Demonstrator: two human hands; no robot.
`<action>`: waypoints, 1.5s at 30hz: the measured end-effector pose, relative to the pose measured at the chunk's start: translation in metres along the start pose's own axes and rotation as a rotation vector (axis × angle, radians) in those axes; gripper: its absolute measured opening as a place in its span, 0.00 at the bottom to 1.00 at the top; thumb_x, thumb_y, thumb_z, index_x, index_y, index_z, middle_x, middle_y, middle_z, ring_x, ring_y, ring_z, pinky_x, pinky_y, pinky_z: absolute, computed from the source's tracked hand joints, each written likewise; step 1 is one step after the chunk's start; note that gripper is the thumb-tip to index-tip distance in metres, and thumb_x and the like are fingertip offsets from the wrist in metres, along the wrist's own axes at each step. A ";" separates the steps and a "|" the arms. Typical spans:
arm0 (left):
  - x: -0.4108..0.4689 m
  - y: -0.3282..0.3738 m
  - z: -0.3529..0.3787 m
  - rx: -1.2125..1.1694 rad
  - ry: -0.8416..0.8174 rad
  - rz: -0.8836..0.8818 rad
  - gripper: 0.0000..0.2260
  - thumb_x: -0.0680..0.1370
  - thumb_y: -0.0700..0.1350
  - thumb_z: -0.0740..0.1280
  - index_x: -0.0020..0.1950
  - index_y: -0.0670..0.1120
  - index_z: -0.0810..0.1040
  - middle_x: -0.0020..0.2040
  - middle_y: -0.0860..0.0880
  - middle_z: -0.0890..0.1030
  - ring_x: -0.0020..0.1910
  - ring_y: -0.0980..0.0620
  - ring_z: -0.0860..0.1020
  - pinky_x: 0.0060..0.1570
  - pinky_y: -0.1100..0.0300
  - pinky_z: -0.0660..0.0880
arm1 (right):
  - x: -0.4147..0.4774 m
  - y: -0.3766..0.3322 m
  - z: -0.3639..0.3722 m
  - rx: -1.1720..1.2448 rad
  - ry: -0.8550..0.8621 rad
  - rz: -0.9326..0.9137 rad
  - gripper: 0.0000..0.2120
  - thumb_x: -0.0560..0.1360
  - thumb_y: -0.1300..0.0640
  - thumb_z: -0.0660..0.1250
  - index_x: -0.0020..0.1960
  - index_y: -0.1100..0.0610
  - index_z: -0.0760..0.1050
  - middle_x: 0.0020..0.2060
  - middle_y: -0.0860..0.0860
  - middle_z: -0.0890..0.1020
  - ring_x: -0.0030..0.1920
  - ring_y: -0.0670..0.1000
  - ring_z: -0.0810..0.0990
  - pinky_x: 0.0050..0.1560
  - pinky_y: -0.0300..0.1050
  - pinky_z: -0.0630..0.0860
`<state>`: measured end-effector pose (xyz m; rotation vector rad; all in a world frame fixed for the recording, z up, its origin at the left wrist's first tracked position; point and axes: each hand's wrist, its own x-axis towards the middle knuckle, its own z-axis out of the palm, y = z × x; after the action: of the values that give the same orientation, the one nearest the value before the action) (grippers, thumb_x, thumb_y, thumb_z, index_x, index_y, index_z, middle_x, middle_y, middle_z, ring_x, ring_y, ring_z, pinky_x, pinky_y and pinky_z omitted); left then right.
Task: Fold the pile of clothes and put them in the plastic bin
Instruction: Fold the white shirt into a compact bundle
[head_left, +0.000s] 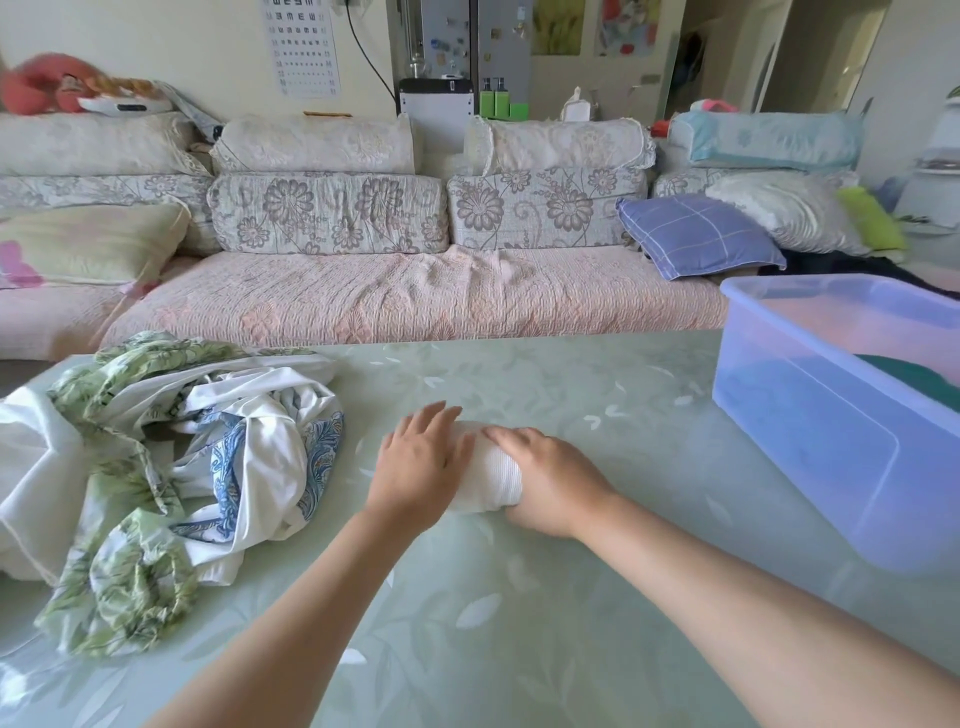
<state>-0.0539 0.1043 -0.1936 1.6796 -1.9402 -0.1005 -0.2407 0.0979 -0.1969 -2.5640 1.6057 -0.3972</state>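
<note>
Forearms (291, 613) outstretched, left hand (415, 462) and right hand (548, 486) press white garment (493, 467), fingers straight.

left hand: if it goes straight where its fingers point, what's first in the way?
Way looks free: the left hand, flat on the folded white cloth, points across bare table toward the sofa. Nothing before the table's far edge, though depth is unclear.

Table (519, 597): pale green glossy top with a leaf pattern. Sofa (363, 296) behind it: pink quilted seat, floral back cushions (332, 213). Blue checked pillow (696, 234) at its right end. Rear wall (182, 41): cream, carrying an eye chart (304, 47). Fridge (472, 41) with magnets stands behind the sofa. Daylight shows through the doorway (831, 52), upper right.
</note>
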 end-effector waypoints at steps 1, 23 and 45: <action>-0.004 0.005 -0.004 0.039 0.100 0.007 0.21 0.77 0.59 0.56 0.65 0.50 0.75 0.63 0.49 0.75 0.62 0.45 0.72 0.59 0.51 0.67 | 0.000 0.001 0.001 -0.006 0.033 0.046 0.42 0.69 0.50 0.72 0.78 0.47 0.57 0.66 0.54 0.74 0.60 0.58 0.78 0.58 0.49 0.76; -0.034 0.076 -0.003 -1.070 -0.115 -0.772 0.38 0.65 0.61 0.78 0.68 0.50 0.65 0.58 0.49 0.75 0.55 0.48 0.77 0.55 0.48 0.78 | -0.087 -0.013 -0.017 -0.273 0.142 0.012 0.39 0.65 0.33 0.60 0.68 0.56 0.74 0.66 0.51 0.78 0.41 0.55 0.85 0.39 0.48 0.80; -0.025 0.060 -0.059 -0.051 -0.249 0.471 0.32 0.63 0.43 0.77 0.66 0.52 0.74 0.55 0.63 0.72 0.56 0.62 0.68 0.55 0.77 0.62 | -0.073 0.016 -0.078 0.258 -0.023 -0.011 0.62 0.62 0.45 0.82 0.81 0.46 0.43 0.75 0.41 0.60 0.74 0.44 0.56 0.66 0.34 0.56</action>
<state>-0.0790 0.1581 -0.1289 1.1820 -2.4449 -0.1834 -0.3060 0.1609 -0.1373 -2.3769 1.4291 -0.5357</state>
